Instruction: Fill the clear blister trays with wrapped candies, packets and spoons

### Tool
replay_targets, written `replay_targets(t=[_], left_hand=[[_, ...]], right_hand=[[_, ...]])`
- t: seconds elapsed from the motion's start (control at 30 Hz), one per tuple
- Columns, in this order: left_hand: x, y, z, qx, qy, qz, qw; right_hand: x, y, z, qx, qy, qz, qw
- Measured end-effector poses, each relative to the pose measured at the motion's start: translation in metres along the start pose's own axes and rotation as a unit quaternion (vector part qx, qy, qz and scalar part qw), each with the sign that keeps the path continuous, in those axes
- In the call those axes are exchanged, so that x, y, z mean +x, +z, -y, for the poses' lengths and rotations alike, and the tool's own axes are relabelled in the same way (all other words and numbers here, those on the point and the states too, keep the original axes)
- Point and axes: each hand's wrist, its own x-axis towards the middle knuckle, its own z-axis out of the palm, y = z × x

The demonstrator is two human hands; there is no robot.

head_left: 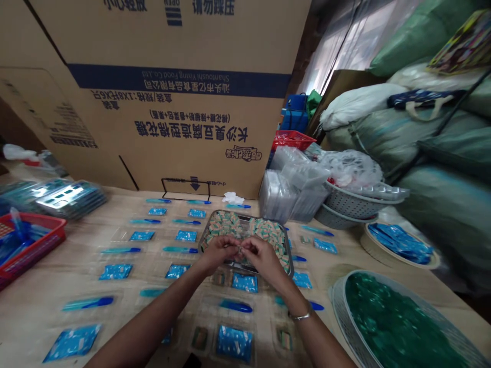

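My left hand (219, 251) and my right hand (261, 255) meet over the near edge of a metal tray (284, 240) filled with small wrapped pieces. The fingertips of both hands pinch one small item between them; it is too small to name. Under my forearms lie clear plastic packs, each with a blue packet (245, 282) and a blue spoon-like stick (235, 306). A bracelet sits on my right wrist.
Rows of the same clear packs cover the wooden table (34, 306). A red basket (34, 245) stands at left, a round basket of green pieces (391, 327) at right, a plate of blue packets (401, 244) behind it. A large cardboard box (184, 102) stands behind; sacks pile at right.
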Motion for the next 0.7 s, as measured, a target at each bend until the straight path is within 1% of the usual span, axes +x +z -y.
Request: replay_targets(t=[0.1,0.23,0.4,0.5,0.6,0.7], left_hand=[[-0.005,-0.001,0.001,-0.050,-0.021,0.012,0.998],[-0.007,-0.003,0.004,-0.081,-0.043,0.022,0.996],[-0.007,-0.007,0.004,-0.060,-0.057,0.035,0.996],[-0.005,-0.007,0.003,-0.039,-0.049,0.040,0.997],[-0.003,-0.009,0.005,-0.035,-0.036,0.013,0.999],[0.000,-0.012,0.010,-0.045,-0.025,-0.029,0.998]], right_hand=[[-0.004,-0.001,0.004,-0.078,-0.042,-0.005,0.996],[-0.008,-0.002,0.003,-0.135,-0.063,0.026,0.989],[-0.003,-0.004,0.003,-0.185,-0.061,0.088,0.977],[0.004,-0.003,0.003,-0.190,-0.053,0.094,0.976],[0.009,-0.003,-0.003,-0.180,-0.028,0.085,0.980],[0.007,-0.003,-0.012,-0.195,0.019,0.064,0.979]])
